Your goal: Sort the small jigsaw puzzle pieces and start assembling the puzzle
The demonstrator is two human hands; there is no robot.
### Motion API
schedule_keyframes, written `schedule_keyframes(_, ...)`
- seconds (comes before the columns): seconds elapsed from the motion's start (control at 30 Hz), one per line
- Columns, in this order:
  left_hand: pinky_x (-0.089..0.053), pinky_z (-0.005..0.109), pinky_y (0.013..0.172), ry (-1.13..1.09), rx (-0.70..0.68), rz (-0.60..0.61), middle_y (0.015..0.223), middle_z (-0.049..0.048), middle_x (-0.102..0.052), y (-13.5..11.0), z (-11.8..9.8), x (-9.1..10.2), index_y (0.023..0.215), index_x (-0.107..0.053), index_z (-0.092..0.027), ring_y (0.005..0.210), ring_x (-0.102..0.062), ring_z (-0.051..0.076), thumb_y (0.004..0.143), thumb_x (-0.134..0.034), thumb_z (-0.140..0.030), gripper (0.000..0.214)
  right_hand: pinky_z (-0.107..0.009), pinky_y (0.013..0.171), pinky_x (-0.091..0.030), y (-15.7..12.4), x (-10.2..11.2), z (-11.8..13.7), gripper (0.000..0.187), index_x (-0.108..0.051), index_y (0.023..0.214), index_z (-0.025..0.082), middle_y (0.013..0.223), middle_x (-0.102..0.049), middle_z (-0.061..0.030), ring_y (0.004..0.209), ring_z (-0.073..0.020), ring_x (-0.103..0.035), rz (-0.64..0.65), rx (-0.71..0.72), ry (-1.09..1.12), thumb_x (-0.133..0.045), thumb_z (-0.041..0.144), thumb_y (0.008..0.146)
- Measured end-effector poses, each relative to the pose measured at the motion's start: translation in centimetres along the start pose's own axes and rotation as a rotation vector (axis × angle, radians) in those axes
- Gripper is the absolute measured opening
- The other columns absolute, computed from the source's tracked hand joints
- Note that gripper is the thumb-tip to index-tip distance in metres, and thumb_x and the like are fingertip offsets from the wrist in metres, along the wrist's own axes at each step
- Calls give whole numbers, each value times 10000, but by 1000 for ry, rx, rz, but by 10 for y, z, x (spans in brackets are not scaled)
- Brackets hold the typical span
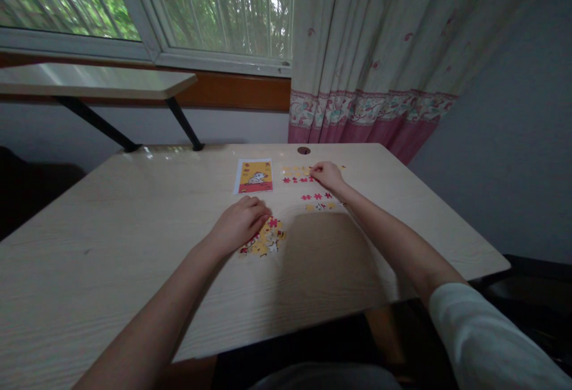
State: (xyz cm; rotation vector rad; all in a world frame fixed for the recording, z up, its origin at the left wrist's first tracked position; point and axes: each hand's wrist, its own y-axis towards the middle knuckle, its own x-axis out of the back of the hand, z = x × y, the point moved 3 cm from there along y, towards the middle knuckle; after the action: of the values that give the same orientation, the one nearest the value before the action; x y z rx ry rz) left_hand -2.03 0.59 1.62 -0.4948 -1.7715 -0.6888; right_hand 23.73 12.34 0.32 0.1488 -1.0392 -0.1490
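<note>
My right hand (328, 175) is closed in a pinch at the right part of the upper rows of jigsaw puzzle pieces (292, 171), its fingertips down at a puzzle piece they partly cover. Yellow pieces make up the upper rows, with a row of red ones (295, 180) just below. Closer to me lie a short red row (317, 197) and a yellow and white row (320, 206), partly behind my right forearm. My left hand (245, 223) rests with curled fingers against a loose pile of puzzle pieces (264, 242); what its fingers hold, if anything, is hidden.
A picture card (255, 176) with a white animal on yellow and red lies beyond my left hand. The pale wooden table (147, 247) has a round cable hole (304, 151) near its back edge. A raised shelf (93, 80) stands at the back left, and a curtain (357, 80) hangs behind.
</note>
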Motion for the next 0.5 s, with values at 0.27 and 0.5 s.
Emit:
schedule_keyframes(0.27,-448,339,796,-4,-19,17,901,79,-591,0,0,-4,968,-664,-177,892,-532,211,918,-394,-269,289,-277,728,-443,2,3,-4,187,-730,885,208,885,-719,-68,811,-183,-635,20,24,-30,-611,287,765)
schedule_keyframes(0.5,-452,335,789,-31,8,38,914,86,-585,1,-9,-5,1001,-663,-174,889,-535,216,892,-464,-344,284,-257,693,-418,-44,14,19,182,-719,834,193,837,-702,-46,750,-150,-610,48,299,49,-552,256,800)
